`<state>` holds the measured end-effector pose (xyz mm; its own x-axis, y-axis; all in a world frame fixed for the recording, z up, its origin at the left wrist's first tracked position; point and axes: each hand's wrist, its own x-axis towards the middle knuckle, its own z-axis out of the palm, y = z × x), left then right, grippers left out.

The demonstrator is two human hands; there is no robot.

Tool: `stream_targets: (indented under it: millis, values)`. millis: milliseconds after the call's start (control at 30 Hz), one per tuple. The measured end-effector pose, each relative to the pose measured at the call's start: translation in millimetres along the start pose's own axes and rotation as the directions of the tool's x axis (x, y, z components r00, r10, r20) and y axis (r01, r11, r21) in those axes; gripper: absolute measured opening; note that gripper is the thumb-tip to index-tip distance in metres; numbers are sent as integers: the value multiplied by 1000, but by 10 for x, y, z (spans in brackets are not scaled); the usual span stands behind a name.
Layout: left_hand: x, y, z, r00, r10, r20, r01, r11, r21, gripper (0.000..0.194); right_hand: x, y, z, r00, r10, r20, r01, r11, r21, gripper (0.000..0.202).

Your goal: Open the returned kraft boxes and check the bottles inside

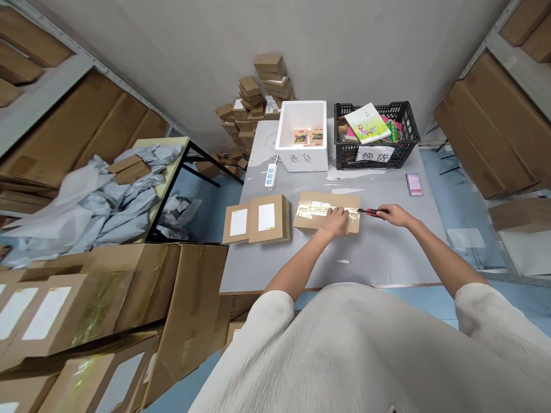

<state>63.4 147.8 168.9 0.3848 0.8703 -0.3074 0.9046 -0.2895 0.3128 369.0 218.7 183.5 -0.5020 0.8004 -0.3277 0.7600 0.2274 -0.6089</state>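
Note:
A taped cardboard box (307, 221) lies on the grey table (387, 255) in front of me. My left hand (336, 222) rests on its top, over the shiny tape strip, with the fingers bent and spread a little. From the right, my right hand (394, 215) grips a red and black cutter (373, 213), whose tip is at the box's right edge by the tape. Left of this box stand two smaller boxes (278, 232) (231, 216) with white labels.
Behind the box are a white foam bin (303, 163), a black crate (344, 158) with books and a white power strip (271, 176). A pink pixelated item (414, 184) lies at right. Large cartons (189, 310) stand at left; shelves flank both sides.

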Motion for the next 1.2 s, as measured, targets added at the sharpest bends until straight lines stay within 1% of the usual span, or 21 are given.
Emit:
stream_targets:
  millis: [100, 200, 367, 433, 567, 700, 833, 1000, 1033, 1133, 1200]
  values:
    - [34, 23, 5, 1000, -20, -2, 20, 1000, -7, 83, 72, 25, -31, 1000, -19, 6, 20, 995, -97, 42]
    - [40, 36, 8, 1000, -22, -14, 22, 1000, -2, 88, 142, 33, -53, 998, -38, 46, 44, 990, -136, 40]
    - [1, 31, 5, 1000, -3, -31, 3, 1000, 7, 82, 304, 45, -53, 996, -75, 53, 86, 966, -242, 35]
    - [-16, 25, 2, 999, 0, -40, 1, 1000, 10, 81, 365, 51, -29, 993, -86, 76, 103, 961, -256, 36]
    - [-37, 15, 5, 999, -2, -52, 3, 1000, 19, 82, 389, 73, 52, 992, -71, 107, 89, 980, -176, 36]
    - [-45, 9, 20, 999, -5, -49, 5, 1000, -5, 82, 279, 111, 103, 990, -34, 139, 38, 999, -27, 41]
    - [-56, 10, 28, 999, -2, -50, 1, 1000, -15, 84, 195, 118, 103, 982, -31, 186, 25, 999, 32, 44]
    - [-83, 25, 5, 998, -11, -58, 11, 1000, -4, 83, 203, 46, 124, 992, -42, 121, 40, 999, 22, 42]
    - [-86, 31, -2, 998, -15, -61, 15, 1000, -2, 82, 193, 34, 129, 990, -40, 132, 37, 999, 28, 42]
    - [-75, 51, -18, 997, -30, -70, 30, 1000, -3, 82, 116, 14, 149, 973, -25, 231, 11, 998, 60, 41]
    - [-55, 60, -19, 997, -36, -68, 36, 999, -2, 83, 48, 2, 173, 966, -8, 258, -18, 995, 96, 41]
